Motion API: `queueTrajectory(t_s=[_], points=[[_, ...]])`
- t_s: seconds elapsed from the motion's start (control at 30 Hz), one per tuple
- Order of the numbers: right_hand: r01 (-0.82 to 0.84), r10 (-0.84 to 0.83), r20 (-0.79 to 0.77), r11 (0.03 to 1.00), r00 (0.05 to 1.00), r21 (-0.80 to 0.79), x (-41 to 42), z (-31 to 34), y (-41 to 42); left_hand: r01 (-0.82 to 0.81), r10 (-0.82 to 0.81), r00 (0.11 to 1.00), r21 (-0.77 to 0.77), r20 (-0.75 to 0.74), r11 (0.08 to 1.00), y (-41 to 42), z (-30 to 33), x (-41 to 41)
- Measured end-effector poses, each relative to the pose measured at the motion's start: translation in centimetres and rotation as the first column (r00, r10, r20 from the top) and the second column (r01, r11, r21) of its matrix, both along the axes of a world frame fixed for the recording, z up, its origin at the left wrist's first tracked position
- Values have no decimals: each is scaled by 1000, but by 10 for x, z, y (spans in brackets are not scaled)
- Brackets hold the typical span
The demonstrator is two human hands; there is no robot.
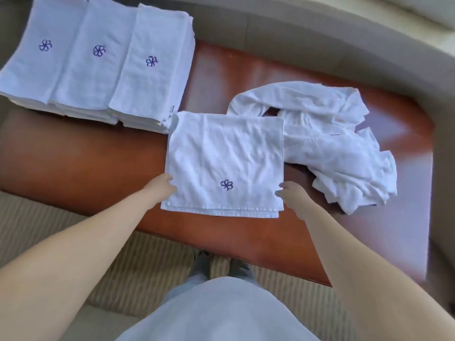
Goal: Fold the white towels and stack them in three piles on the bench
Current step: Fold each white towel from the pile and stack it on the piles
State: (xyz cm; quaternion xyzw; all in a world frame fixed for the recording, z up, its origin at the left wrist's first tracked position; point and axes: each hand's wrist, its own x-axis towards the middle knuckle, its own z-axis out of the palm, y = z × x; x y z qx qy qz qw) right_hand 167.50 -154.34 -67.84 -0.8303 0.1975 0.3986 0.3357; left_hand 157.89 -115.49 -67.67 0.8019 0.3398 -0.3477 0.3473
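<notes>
A white towel [222, 158] with a blue flower emblem lies folded in half on the reddish-brown bench [81, 153], in front of me. My left hand [161, 189] pinches its near left edge. My right hand [294, 198] pinches its near right edge. To the right of it lies a crumpled heap of unfolded white towels [332, 141]. Three piles of folded towels stand side by side at the bench's far left: the left pile [41, 52], the middle pile [94, 62] and the right pile [152, 70], each with the blue emblem on top.
The bench stands on beige striped carpet [73, 242]. My feet [221, 264] are at its near edge. A grey surface [270, 25] runs behind the bench. Bare bench top shows at the near left and far right.
</notes>
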Motion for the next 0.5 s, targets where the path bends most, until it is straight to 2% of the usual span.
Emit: queueTrajectory(t_s=[0.13,0.27,0.33,0.4,0.5], points=[[17,-18,-44,999,999,-39,-22,-32,-9,-78,80,996,41,-43,996,-5,-31,-18],[133,-138,-47,986,989,-100,-33,-50,-13,-107,116,992,148,-50,983,-7,-48,-25],[180,-188,-64,978,980,-109,-35,-57,-14,-168,182,981,183,-63,969,-7,-53,-23],[202,-211,-72,973,975,-109,-35,-62,-14,-238,259,961,187,-95,953,-7,-58,-24],[223,-228,-46,970,972,-93,-35,-64,-14,-210,227,968,149,-110,966,-6,-65,-29]])
